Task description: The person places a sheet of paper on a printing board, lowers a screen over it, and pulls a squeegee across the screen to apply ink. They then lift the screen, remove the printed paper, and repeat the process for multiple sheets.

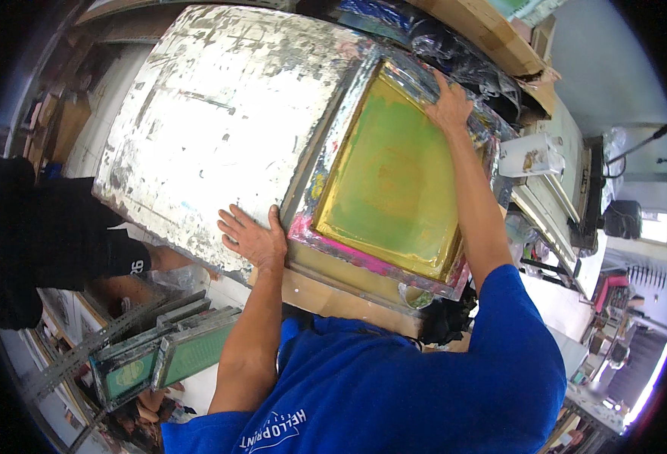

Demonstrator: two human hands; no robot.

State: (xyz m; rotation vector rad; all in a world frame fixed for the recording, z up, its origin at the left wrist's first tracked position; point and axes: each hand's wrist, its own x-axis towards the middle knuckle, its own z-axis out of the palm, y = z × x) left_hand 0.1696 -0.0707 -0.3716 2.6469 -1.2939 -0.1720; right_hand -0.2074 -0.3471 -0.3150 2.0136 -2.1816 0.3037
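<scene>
A silk-screen printing frame with green-yellow mesh and a paint-smeared rim lies on the work surface in front of me. My right hand reaches across to its far right corner, fingers apart and resting on the stained rim. To the left of the frame spreads a large white board, its coating worn and scraped along the edges. My left hand lies flat with spread fingers on this board's near right corner, beside the frame's pink-stained corner. Neither hand holds anything.
Several green screens lean together at lower left. A person in black clothing is at the left. A white plastic tub stands right of the frame. Black plastic bags and cardboard lie behind it.
</scene>
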